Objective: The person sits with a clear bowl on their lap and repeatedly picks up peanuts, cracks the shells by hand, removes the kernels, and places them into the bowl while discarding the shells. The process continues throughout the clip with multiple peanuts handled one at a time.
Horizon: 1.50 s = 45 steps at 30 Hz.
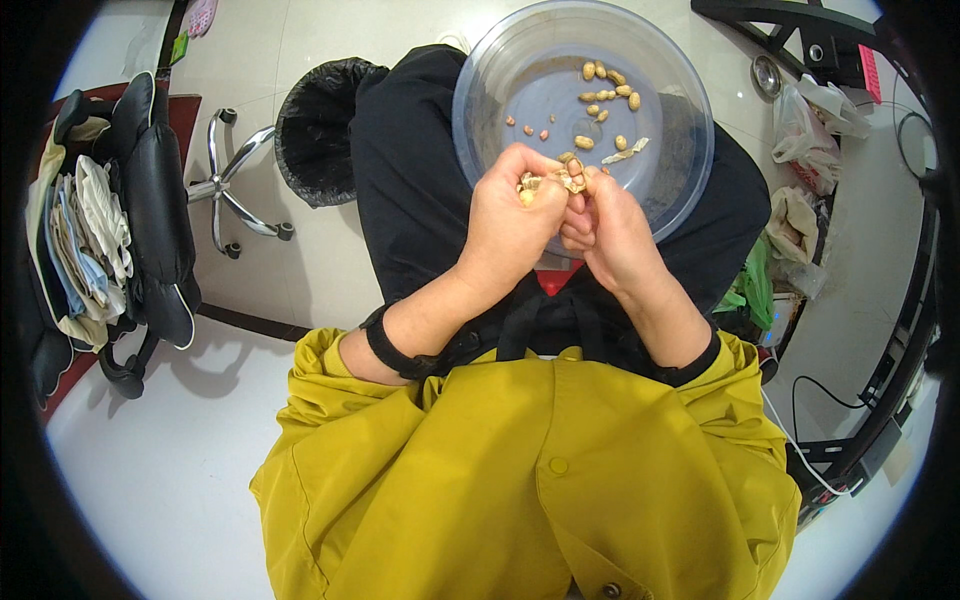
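Note:
Both of my hands meet over the near side of a clear plastic basin (517,67) that rests on my lap. My left hand (514,210) grips peanut shells (531,184) between thumb and curled fingers. From the other side, my right hand (615,225) pinches an opened peanut pod (574,174), with reddish kernels showing in it. Several whole peanuts (606,94) lie on the far right part of the basin floor. A few loose kernels (544,135) are scattered to the left. A pale strip of shell (626,151) lies beside two pods, just beyond my right hand.
A bin lined with a black bag (322,135) stands left of my leg. Further left are a chrome chair base (217,180) and a black chair (161,217) with folded clothes (90,240). Plastic bags (806,135), a metal bowl (766,76) and cables (810,390) are on the right.

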Tool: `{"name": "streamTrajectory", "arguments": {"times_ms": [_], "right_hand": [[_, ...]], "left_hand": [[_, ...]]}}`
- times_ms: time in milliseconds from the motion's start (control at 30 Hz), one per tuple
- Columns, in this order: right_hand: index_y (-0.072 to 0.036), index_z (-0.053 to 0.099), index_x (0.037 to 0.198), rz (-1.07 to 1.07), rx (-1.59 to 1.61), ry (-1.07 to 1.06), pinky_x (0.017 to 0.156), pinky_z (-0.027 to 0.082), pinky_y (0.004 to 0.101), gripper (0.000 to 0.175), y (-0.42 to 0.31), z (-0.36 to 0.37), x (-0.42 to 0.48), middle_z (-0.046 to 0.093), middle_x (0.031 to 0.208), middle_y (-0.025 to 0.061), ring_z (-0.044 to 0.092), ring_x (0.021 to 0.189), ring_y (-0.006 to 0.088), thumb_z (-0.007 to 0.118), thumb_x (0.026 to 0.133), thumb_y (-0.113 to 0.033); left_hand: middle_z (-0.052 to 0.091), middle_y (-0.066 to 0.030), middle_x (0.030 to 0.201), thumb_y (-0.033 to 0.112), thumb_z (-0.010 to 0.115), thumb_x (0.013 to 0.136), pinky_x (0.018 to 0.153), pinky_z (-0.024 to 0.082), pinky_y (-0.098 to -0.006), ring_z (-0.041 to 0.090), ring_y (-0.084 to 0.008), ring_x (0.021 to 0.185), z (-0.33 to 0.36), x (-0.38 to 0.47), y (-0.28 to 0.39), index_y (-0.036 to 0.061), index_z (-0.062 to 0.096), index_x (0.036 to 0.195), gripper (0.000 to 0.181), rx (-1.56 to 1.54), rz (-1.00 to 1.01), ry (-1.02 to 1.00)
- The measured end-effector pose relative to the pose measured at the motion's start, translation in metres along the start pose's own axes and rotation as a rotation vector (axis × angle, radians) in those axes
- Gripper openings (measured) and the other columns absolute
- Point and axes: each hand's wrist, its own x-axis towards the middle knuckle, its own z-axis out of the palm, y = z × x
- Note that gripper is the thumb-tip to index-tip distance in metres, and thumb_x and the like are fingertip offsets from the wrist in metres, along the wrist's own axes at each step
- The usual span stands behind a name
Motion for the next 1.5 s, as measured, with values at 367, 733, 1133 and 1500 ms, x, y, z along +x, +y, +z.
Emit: {"name": "streamTrajectory", "arguments": {"times_ms": [367,733,1133,1500], "right_hand": [[-0.002,0.055,0.083,-0.398,-0.72,0.267,0.051,0.038,0.0255,0.025,-0.004,-0.003,0.003,0.047,0.061,0.0031,0.046,0.055,0.0102,0.044,0.093,-0.023],[-0.005,0.056,0.087,-0.954,-1.612,0.5,0.06,0.045,0.039,0.013,-0.029,-0.033,0.022,0.052,0.076,0.0106,0.055,0.071,0.0295,0.059,0.081,-0.016],[-0.002,0.059,0.081,-0.556,-1.736,0.572,0.061,0.045,0.0366,0.026,-0.035,-0.051,0.031,0.059,0.071,0.0134,0.057,0.064,0.0305,0.051,0.087,-0.025],[-0.003,0.057,0.07,-0.029,-0.876,0.071,0.051,0.036,0.0203,0.034,-0.048,-0.026,0.013,0.052,0.06,-0.0008,0.045,0.054,0.006,0.043,0.089,-0.027]], "left_hand": [[0.056,-0.003,0.067,0.006,0.056,0.083,0.052,0.042,-0.0202,0.052,-0.0064,0.058,0.0,0.001,-0.003,0.0039,0.047,0.085,0.01,0.186,-0.011,-0.037],[0.06,-0.0166,0.094,-0.001,0.046,0.083,0.04,0.036,-0.0196,0.047,-0.008,0.05,-0.007,0.011,-0.002,0.003,0.04,0.086,0.008,0.021,-0.109,-0.059],[0.058,-0.0071,0.08,0.006,0.051,0.085,0.043,0.035,-0.0182,0.044,-0.0053,0.051,-0.019,0.021,-0.007,0.0026,0.049,0.092,0.008,-0.104,-0.226,-0.077],[0.053,-0.0005,0.068,0.021,0.057,0.088,0.046,0.035,-0.0177,0.045,-0.0037,0.053,-0.019,0.026,-0.004,0.003,0.056,0.089,0.018,0.08,-0.173,-0.148]]}}
